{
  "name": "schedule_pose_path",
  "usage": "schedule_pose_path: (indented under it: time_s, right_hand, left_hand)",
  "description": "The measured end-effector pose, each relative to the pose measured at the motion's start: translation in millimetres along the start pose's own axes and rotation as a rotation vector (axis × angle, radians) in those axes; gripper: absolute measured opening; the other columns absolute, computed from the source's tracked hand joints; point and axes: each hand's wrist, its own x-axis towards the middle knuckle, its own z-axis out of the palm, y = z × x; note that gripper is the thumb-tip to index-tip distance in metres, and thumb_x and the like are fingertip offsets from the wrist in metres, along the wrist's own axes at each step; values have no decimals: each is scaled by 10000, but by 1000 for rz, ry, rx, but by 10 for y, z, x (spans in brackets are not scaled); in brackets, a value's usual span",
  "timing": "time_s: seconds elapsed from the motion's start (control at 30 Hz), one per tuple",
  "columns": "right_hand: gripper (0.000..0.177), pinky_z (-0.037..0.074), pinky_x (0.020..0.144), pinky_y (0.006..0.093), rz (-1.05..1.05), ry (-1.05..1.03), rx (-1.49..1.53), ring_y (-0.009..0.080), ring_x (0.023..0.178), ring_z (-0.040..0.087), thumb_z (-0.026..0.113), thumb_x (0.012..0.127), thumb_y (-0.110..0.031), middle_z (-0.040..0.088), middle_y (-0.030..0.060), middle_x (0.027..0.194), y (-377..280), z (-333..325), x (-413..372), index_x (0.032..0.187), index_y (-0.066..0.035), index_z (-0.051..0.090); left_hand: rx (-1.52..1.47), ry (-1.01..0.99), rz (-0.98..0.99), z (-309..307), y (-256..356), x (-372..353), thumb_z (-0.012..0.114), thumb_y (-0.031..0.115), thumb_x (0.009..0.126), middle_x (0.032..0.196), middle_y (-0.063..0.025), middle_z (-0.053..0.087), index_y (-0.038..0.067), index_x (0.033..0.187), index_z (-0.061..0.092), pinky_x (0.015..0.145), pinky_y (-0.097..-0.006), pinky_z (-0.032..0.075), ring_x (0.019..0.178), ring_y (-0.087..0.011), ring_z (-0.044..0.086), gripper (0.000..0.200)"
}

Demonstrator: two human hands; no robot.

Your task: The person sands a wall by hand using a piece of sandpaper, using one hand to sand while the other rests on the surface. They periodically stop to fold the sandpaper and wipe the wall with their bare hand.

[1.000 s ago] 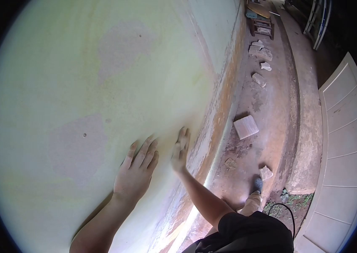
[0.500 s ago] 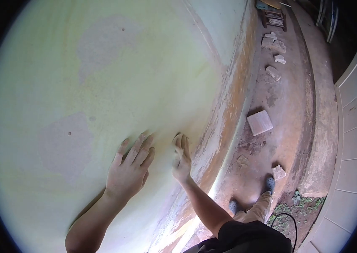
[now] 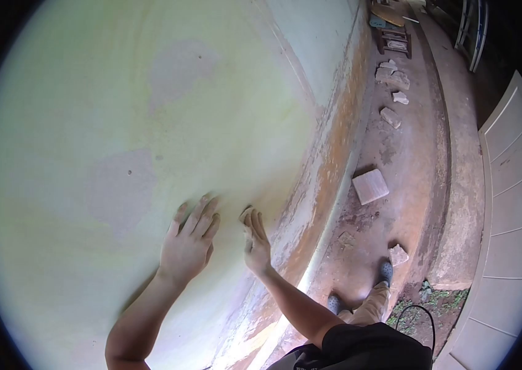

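A pale green wall (image 3: 230, 129) with whitish-grey filled patches takes up most of the head view. My left hand (image 3: 188, 246) lies flat against it, fingers stretched out and slightly apart, holding nothing. Close to its right, my right hand (image 3: 257, 248) presses on the same wall with its fingers together over a small brownish piece of sandpaper (image 3: 245, 213). Only an edge of the sandpaper shows at the fingertips; the rest is hidden. Two greyish patches (image 3: 122, 194) lie up and left of my hands, each with a small dark hole.
Peeling brown paint (image 3: 316, 203) runs along the wall's base. On the concrete floor (image 3: 415, 185) lie a square block (image 3: 371, 187), broken chunks (image 3: 391, 77) and a small wooden stool (image 3: 395, 43). My shoes (image 3: 386, 271) stand near another chunk (image 3: 398, 254). A white panel (image 3: 513, 203) stands at right.
My right hand has shifted a little left and down along the wall, nearer my left hand, with the sandpaper edge now showing more. The view has turned slightly; the left hand stays flat.
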Motion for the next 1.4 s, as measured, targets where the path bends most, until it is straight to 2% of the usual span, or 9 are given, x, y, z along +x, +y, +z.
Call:
schedule_pose_path:
  time_s: [0.1,0.23,0.33,0.43,0.6,0.7,0.93,1.1,1.4]
  right_hand:
    - [395,394,1221,494,-60,76,-29,435,1455,471,380,1124,-126,576,279,1473,390,-83,241,1403,48,600]
    - [340,516,1050,377,407,12,86,362,1250,661,447,1113,-137,684,272,1298,598,-406,701,1293,79,637]
    - [317,486,802,285,721,-86,399,115,859,578,607,1087,-250,662,36,926,301,-627,847,1135,43,720]
    - [297,474,855,268,721,-238,719,78,917,582,675,1058,-241,670,-19,973,-455,-908,741,1156,33,734]
    - [269,459,903,248,674,-471,682,55,971,589,714,1033,-193,687,-32,1031,-1362,-1315,607,1193,23,736]
    - [257,464,894,225,611,-517,573,45,971,595,709,1035,-177,699,-26,1038,-1465,-1482,686,1202,16,740]
    - [293,402,637,263,198,-580,-61,43,733,458,655,1067,-261,545,-73,777,-1678,-1841,851,1045,21,734]
    - [241,466,723,259,289,-660,-25,51,811,554,664,1055,-202,646,-29,880,-1884,-1985,821,1090,26,730]
    - [235,512,833,253,268,-646,-155,76,941,641,682,1018,-88,740,34,1051,-1944,-2399,1077,1214,37,715]
  left_hand:
    - [-35,-30,-95,-19,102,-457,709,203,864,1649,-27,428,145,1344,654,1262,-522,271,1545,-208,358,486]
    - [-111,-14,-172,64,291,-928,719,223,879,1635,-30,449,166,1343,666,1270,-518,258,1560,-213,336,470]
    - [-339,30,-214,91,408,-1045,745,220,864,1615,-64,472,168,1372,649,1254,-518,272,1538,-239,369,520]
    - [-630,172,-355,82,562,-1004,764,178,851,1591,-109,493,162,1418,621,1230,-523,292,1481,-303,441,585]
    - [-1574,554,-716,147,938,-679,718,156,957,1375,-153,647,63,1420,584,1064,-396,477,1245,-269,633,490]
    - [-2222,543,-500,371,1034,-353,686,195,1032,1194,-73,720,30,1339,631,922,-300,518,1071,-137,664,353]
    - [-2477,658,-484,303,1212,230,644,248,1077,948,25,708,50,1116,713,753,-257,509,828,-59,618,213]
    - [-2641,917,-509,178,1178,332,646,235,1073,979,10,731,42,1112,715,802,-261,517,881,-72,648,208]
    - [-2320,517,-321,260,1205,111,650,188,1064,941,-13,742,4,1111,743,792,-260,520,853,-76,652,211]
